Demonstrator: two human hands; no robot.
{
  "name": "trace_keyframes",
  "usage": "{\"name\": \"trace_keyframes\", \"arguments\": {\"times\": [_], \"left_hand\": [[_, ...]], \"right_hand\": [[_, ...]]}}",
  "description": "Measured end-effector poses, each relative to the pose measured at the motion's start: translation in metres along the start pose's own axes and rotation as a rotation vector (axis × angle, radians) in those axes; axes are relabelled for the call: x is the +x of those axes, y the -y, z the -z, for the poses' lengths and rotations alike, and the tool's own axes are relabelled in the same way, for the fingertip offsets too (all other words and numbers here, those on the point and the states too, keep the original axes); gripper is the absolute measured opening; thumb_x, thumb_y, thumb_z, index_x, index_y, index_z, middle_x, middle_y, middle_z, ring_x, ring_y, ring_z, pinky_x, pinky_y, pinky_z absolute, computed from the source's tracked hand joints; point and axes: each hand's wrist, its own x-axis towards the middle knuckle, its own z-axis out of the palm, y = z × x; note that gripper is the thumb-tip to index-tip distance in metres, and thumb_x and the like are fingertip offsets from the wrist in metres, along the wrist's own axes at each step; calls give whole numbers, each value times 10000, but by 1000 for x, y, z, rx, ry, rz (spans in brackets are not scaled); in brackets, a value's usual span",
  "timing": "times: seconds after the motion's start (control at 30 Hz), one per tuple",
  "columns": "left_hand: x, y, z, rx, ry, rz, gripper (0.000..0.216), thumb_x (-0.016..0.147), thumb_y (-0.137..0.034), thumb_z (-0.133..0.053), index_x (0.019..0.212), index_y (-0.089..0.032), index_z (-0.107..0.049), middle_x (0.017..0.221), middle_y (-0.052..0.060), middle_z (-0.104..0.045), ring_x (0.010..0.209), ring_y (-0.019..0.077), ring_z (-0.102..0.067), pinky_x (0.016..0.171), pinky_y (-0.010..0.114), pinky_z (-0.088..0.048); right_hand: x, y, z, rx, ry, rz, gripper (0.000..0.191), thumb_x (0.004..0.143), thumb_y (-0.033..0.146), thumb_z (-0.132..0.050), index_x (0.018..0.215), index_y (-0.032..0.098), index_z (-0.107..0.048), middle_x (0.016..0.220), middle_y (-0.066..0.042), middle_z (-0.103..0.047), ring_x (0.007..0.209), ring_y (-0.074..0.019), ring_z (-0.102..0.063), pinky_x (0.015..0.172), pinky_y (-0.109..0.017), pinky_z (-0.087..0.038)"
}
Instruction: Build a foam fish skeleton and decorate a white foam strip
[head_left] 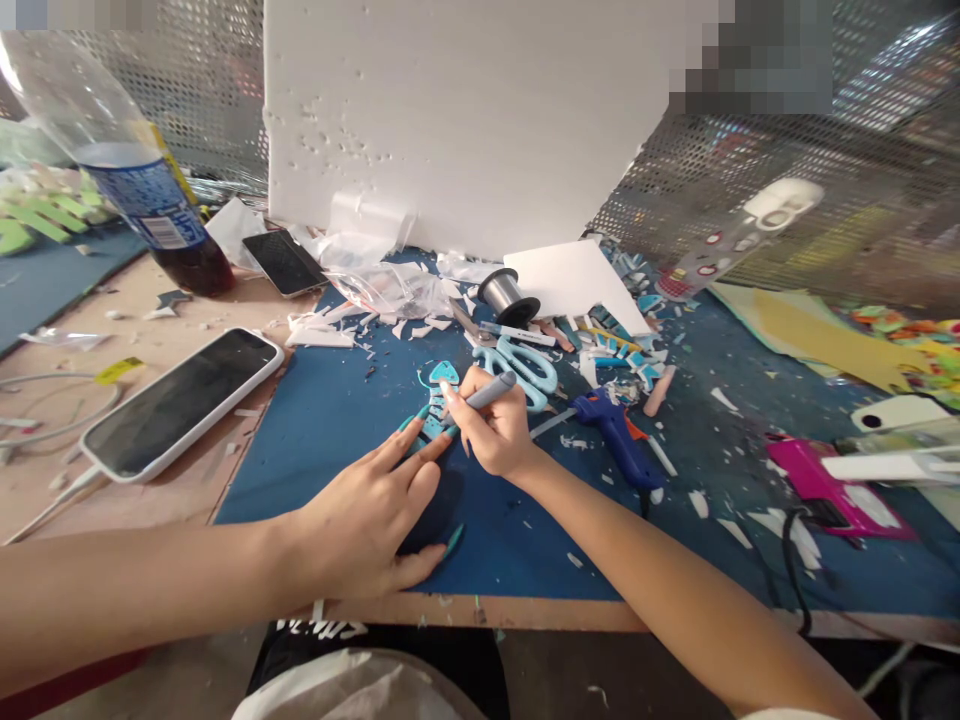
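A small light-blue fishbone-shaped foam piece (443, 373) lies on the blue mat, its lower part partly hidden by my fingers. My left hand (367, 510) rests flat with fingers spread, two fingertips touching the lower end of the piece. In my right hand (496, 430) is a grey pen (491, 390), gripped between thumb and fingers over the piece; its tip is hidden. Just behind my right hand lie light-blue-handled scissors (536, 372). A blue hot glue gun (619, 435) lies to the right of that hand.
White offcuts litter the blue mat (300, 470). A spool of wire (508, 297) and a white sheet (574, 285) stand behind. Left are a phone (184, 400) on a cable and a tilted cola bottle (165, 215). A magenta device (832, 487) with a black cable lies right.
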Motion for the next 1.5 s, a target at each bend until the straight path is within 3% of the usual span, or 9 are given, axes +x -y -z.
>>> {"name": "trace_keyframes", "arguments": {"times": [0.47, 0.93, 1.23, 1.5], "left_hand": [[0, 1, 0, -29, 26, 34, 385, 848, -434, -521, 951, -69, -582, 1356, 247, -485, 1343, 415, -326, 1078, 512, -401], [1, 1, 1, -57, 22, 24, 342, 849, -412, -517, 946, -88, -569, 1281, 247, -546, 1354, 381, -333, 1102, 517, -362], [-1, 2, 0, 0, 29, 20, 385, 842, -428, -524, 949, -62, -579, 1343, 264, -490, 1316, 432, -365, 1038, 521, -436], [0, 1, -1, -50, 15, 30, 381, 833, -424, -545, 963, -67, -572, 1349, 262, -484, 1336, 434, -330, 1047, 525, -421]], "right_hand": [[0, 0, 0, 24, -11, 26, 371, 882, 171, -510, 548, 195, -349, 496, 68, -315, 405, -61, -321, 453, -256, -291], [-1, 4, -1, 45, 31, -31, 388, 897, 245, -498, 551, 201, -328, 497, 61, -319, 419, -69, -318, 452, -256, -282], [-1, 3, -1, 53, 2, -17, 390, 891, 236, -502, 545, 200, -325, 492, 60, -317, 417, -67, -308, 444, -255, -280], [-1, 4, -1, 40, 32, -28, 388, 895, 238, -503, 551, 201, -326, 496, 60, -318, 424, -69, -312, 455, -261, -287]]}}
